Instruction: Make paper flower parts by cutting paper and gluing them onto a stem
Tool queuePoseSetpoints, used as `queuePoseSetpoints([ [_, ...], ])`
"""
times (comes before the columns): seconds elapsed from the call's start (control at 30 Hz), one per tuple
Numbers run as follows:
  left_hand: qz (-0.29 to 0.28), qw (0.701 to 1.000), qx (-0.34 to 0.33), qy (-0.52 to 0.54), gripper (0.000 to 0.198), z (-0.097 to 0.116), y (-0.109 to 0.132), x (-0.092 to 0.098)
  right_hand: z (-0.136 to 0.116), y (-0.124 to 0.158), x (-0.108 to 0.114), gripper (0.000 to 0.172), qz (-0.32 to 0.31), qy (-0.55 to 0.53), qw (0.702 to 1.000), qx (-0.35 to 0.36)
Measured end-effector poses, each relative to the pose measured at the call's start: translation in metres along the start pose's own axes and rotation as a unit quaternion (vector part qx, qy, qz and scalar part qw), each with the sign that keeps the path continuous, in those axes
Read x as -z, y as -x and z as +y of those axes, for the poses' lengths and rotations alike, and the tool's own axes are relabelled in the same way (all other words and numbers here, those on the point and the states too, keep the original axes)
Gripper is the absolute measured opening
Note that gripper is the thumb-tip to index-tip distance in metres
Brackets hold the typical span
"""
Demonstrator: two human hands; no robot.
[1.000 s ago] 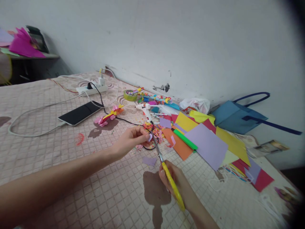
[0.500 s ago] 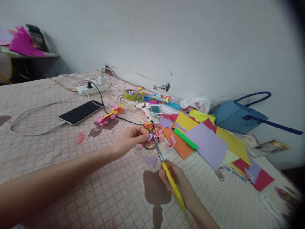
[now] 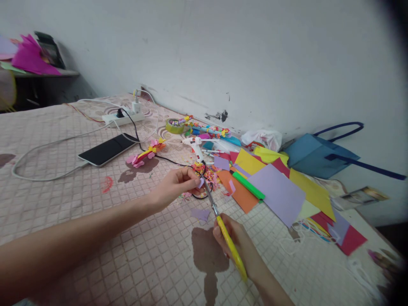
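My left hand (image 3: 178,185) pinches a small purple paper piece (image 3: 199,183) between thumb and fingers. In my right hand (image 3: 234,238) are scissors with yellow handles (image 3: 232,246), their blades pointing up and left to the paper. Below the blades a purple scrap (image 3: 200,214) lies on the patterned cloth. Just beyond my fingertips is a heap of small coloured paper clippings (image 3: 210,176), with a white glue gun (image 3: 195,147) standing behind it. A pink and yellow paper flower piece (image 3: 146,154) lies left of the glue gun.
A tablet-like black device (image 3: 108,150) and a white power strip (image 3: 123,119) with cables lie at the left. Coloured paper sheets (image 3: 277,193), a green roll (image 3: 248,185) and a blue bag (image 3: 320,155) are at the right. Tape (image 3: 174,126) sits near the wall.
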State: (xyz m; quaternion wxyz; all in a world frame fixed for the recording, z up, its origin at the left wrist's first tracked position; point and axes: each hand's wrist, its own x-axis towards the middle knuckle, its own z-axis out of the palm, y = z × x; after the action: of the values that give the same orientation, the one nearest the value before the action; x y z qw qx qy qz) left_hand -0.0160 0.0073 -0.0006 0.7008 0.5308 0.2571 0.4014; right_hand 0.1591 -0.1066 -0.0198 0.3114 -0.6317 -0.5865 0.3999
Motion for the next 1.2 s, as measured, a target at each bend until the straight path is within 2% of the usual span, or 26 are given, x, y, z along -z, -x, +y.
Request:
queuePoseSetpoints([
  [0.37,-0.003,1.000,0.003,0.001,0.020,0.0009,-0.0002,0.0006,0.0000,0.0002,-0.0007,0.032,0.017,0.011,1.000,0.012],
  [0.67,-0.016,1.000,0.003,-0.006,0.018,0.0004,-0.0007,0.0018,-0.0002,0.0013,0.0039,0.035,-0.004,0.019,1.000,0.023],
  [0.93,0.006,0.999,-0.010,-0.038,0.020,-0.0045,-0.0014,0.0039,-0.0010,0.0023,0.0050,0.037,-0.013,0.036,0.999,0.030],
  [1.2,0.010,0.999,0.033,0.023,0.022,-0.0052,0.0003,0.0004,-0.0035,0.0004,0.0054,0.035,0.003,0.044,0.999,0.018],
])
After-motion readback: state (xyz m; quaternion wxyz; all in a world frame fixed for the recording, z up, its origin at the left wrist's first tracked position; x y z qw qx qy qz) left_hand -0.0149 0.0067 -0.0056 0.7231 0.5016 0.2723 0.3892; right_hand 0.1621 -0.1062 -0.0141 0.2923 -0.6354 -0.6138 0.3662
